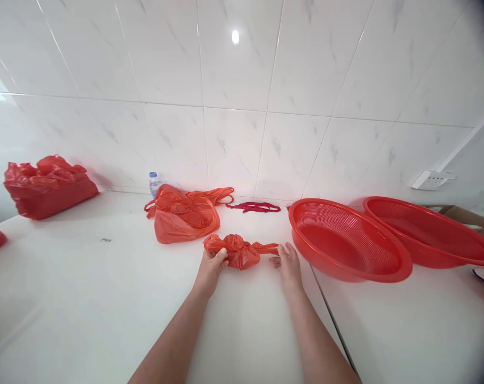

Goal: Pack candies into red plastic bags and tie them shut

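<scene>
our forearms (167, 337) rise from the frame's bottom edge, left hand (213, 262) pinching a bunched red bag (242, 255) below centre, right hand (288, 265) holding its outstretched end.

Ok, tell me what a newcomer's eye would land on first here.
Probably the red basket and the red basin side by side on the right, big and vivid against the white table. Next, the bunched red bag near the centre, with the left hand holding its left end and the right hand at its right. The red bundle stands out too, at the table's far left.
</scene>
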A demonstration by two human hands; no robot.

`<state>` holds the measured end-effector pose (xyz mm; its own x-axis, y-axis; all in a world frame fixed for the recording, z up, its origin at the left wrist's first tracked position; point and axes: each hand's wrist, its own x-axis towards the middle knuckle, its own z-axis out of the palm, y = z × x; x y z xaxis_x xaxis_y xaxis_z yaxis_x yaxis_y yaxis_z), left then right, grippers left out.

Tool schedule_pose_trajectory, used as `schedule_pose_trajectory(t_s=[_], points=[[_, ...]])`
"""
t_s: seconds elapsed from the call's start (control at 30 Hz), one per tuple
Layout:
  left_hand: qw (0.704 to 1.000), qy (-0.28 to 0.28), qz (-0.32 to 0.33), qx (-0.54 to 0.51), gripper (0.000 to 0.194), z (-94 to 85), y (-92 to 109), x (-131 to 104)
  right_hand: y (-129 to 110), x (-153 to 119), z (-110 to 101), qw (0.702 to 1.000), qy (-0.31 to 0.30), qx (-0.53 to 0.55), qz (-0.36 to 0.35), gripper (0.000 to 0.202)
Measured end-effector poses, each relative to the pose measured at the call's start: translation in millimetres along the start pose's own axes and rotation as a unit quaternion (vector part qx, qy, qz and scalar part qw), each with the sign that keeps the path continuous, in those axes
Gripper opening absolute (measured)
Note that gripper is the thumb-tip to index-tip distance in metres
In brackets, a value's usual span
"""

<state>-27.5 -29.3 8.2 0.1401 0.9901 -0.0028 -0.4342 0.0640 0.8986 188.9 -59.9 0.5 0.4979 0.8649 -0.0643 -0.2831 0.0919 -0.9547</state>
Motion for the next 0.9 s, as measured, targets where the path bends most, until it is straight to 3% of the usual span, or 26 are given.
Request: schedule_pose_trajectory(t_s=[0.17, 0.23, 0.4, 0.6, 0.8, 0.9], points=[[0.998, 0.004, -0.002, 0.062, 0.036, 3.0, -8.8, -0.2, 7.0, -9.2, 18.7, 0.963, -0.207, 0.154, 0.081, 0.035], [0.998, -0.005, -0.005, 0.061, 0.034, 4.4, -9.3, -1.4, 7.9, -13.2, 22.5, 0.952, -0.240, 0.170, 0.085, 0.033], [0.996, -0.050, 0.013, 0.075, 0.035, 6.4, -8.2, -5.0, 8.2, -16.4, 21.5, 0.948, -0.236, 0.179, 0.114, 0.030], [0.995, 0.078, -0.010, 0.067, 0.033, 7.9, -13.0, -4.5, 13.0, -10.0, 22.1, 0.970, -0.157, 0.164, 0.085, 0.022], [0.990, 0.108, 0.003, 0.089, 0.034, 9.1, -15.6, -5.5, 17.7, -3.6, 23.0, 0.972, -0.148, 0.162, 0.082, 0.022], [0.980, 0.112, 0.035, 0.159, 0.034, 4.6, -13.2, -5.2, 16.2, -4.6, 19.5, 0.968, -0.162, 0.163, 0.099, 0.022]])
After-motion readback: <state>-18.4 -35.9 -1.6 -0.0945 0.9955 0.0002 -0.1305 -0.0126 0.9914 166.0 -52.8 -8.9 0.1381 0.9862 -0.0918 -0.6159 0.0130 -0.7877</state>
